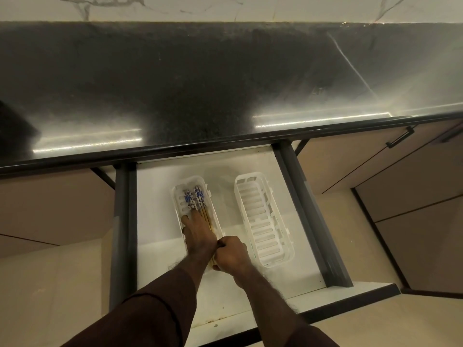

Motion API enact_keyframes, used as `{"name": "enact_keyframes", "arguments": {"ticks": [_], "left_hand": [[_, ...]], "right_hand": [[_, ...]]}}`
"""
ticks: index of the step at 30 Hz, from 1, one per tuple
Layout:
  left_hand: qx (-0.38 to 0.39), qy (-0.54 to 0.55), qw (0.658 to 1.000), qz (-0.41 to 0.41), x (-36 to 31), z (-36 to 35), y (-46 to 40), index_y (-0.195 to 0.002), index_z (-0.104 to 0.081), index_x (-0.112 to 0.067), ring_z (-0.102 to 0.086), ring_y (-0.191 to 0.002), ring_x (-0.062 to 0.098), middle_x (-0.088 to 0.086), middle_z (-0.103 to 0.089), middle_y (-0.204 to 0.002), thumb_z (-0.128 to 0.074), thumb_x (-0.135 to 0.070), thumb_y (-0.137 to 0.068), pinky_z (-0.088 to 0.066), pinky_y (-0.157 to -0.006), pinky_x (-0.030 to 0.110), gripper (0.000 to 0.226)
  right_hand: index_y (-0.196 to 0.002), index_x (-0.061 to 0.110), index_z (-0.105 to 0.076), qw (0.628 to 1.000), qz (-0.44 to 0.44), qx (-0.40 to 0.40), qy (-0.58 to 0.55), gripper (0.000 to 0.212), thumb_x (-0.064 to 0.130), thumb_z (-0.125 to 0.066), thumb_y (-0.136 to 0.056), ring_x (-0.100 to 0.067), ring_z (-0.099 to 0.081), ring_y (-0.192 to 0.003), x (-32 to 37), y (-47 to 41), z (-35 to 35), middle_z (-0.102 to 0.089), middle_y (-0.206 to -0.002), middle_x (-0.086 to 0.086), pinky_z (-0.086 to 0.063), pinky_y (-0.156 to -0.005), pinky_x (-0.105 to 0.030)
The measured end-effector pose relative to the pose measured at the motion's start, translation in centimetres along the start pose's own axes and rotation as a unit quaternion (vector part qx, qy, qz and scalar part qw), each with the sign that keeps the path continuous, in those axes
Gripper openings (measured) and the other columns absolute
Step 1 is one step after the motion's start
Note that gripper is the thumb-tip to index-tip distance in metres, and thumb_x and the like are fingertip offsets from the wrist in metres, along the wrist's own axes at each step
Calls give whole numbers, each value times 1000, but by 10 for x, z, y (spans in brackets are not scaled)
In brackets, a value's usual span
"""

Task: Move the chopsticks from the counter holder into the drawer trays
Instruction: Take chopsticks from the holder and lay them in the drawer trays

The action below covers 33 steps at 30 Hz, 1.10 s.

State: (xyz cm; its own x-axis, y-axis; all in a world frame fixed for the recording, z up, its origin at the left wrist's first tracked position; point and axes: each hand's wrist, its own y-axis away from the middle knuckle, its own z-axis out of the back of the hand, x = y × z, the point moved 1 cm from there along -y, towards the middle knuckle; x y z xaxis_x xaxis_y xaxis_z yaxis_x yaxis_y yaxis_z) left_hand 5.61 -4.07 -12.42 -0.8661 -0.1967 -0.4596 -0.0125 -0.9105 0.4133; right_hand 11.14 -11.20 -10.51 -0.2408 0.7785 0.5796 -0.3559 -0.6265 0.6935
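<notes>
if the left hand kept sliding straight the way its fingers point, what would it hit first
Probably the blue-patterned ends of the chopsticks lying just ahead of the left hand, then the far end wall of the left tray. The height of the fingers above them is hard to judge.

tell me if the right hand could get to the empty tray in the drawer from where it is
Probably yes. The right hand sits curled at the near end of the chopsticks, just beside the empty tray, and only bare drawer floor lies between them.
</notes>
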Motion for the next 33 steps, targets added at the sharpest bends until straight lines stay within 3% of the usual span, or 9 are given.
{"name": "enact_keyframes", "arguments": {"ticks": [9,20,24,27,29,33], "left_hand": [[38,-137,988,-58,3,1,-4,-134,-43,-10,-49,-122,31,16,-41,-136,-42,-21,-99,-42,-101,38,37],[55,-67,995,-45,3,7,7,-136,-39,-5,-43,-124,37,18,-40,-138,-31,-17,-101,-41,-103,49,38],[24,-66,994,-83,2,19,9,-134,-44,-5,-52,-118,33,17,-45,-135,-47,-16,-96,-45,-99,39,39],[14,27,993,-113,2,30,9,-121,-57,-4,-58,-110,31,15,-60,-119,-54,2,-85,-50,-89,34,37],[32,171,983,-60,0,44,13,-112,-65,-5,-62,-101,31,13,-66,-108,-51,6,-80,-49,-78,32,36],[110,438,891,51,-3,75,19,-106,-68,-3,-63,-83,28,19,-69,-98,-58,1,-87,-55,-80,41,22]], "right_hand": [[-113,2,-69,1000,-5,10,-11,28,5,-51,-91,-35,-68,-97,1,2,1,-70,-110,-16,-59,-86,-46],[-111,2,-70,999,-14,10,-27,28,1,-51,-91,-31,-70,-93,4,8,4,-71,-106,-12,-61,-82,-43],[-103,3,-73,998,-5,-24,-50,29,0,-48,-88,-31,-70,-90,9,13,10,-70,-97,-11,-61,-81,-45],[-107,2,-71,996,6,-40,-74,31,-2,-46,-89,-31,-68,-95,16,18,17,-69,-103,-11,-60,-83,-46],[-117,5,-68,994,4,-43,-99,35,-1,-46,-91,-28,-69,-94,23,24,22,-68,-113,-11,-62,-80,-43],[-120,7,-65,991,27,-50,-123,36,-1,-45,-92,-24,-68,-90,40,43,34,-66,-116,-11,-63,-69,-33]]}}
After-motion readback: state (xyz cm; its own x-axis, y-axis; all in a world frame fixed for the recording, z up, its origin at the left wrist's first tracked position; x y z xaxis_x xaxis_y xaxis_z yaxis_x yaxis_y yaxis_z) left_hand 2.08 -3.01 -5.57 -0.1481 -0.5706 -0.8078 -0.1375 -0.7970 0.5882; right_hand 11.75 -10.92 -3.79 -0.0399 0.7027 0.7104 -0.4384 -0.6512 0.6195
